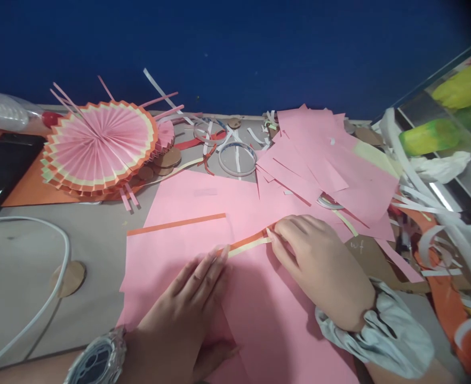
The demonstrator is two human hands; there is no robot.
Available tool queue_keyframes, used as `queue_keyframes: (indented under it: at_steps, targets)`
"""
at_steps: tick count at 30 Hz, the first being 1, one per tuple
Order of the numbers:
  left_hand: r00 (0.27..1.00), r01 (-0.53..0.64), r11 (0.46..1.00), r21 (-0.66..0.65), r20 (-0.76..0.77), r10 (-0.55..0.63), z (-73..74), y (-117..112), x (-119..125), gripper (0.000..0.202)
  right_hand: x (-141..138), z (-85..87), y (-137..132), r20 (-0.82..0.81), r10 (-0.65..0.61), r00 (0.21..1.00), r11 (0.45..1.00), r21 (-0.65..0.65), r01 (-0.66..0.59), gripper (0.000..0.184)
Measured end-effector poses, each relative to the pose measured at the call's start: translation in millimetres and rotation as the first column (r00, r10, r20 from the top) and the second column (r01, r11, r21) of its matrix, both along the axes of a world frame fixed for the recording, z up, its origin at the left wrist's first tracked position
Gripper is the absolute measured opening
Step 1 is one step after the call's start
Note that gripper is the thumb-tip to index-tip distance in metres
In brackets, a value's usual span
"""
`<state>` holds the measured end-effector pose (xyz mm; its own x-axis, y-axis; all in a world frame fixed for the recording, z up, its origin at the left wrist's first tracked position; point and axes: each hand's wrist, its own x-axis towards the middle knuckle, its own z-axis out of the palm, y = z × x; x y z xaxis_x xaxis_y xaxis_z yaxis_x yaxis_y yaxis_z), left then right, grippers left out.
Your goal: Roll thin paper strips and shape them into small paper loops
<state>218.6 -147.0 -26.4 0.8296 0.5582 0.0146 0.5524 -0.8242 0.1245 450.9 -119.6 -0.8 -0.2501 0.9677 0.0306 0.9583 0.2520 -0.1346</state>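
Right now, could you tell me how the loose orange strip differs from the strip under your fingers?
The loose orange strip lies untouched on the pink sheet; the other strip is touched by left hand and right hand. The loose one is all orange; the other adds pale yellow. Both are narrow paper.

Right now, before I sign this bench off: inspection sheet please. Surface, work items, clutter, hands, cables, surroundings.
Surface: grey table, largely under paper.
Job's things: pink sheet lying flat; orange-and-yellow strip on it between both hands; separate orange strip further left.
Clutter: pleated paper fans, pink offcuts, cardboard disc.
Hands: left hand flat on sheet, fingers at strip's end; right hand fingertips on strip, grip unclear.
Cables: white cable looped at left.
Surroundings: blue wall behind; glass case at right.
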Motion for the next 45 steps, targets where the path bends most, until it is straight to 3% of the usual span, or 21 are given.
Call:
queue_keyframes:
  at_steps: [21, 36, 45]
  targets:
    - [1.000, -0.001, 1.000, 0.005, 0.004, 0.001, -1.8, 0, -2, 0.080, -1, -12.8, 2, 0.100, -0.027, 0.995, 1.000, 0.000, 0.027, 0.016]
    - [1.000, 0.005, 0.999, -0.033, 0.005, -0.004, 1.5, 1, -2, 0.079, -3, -10.6, 3, 0.150, -0.003, 0.989, 1.000, 0.019, 0.000, 0.017]
    - [1.000, 0.006, 0.997, -0.083, -0.016, -0.007, -0.3, 0, -3, 0.079, -3, -9.7, 2, 0.203, -0.059, 0.977, 0.996, 0.076, 0.044, 0.018]
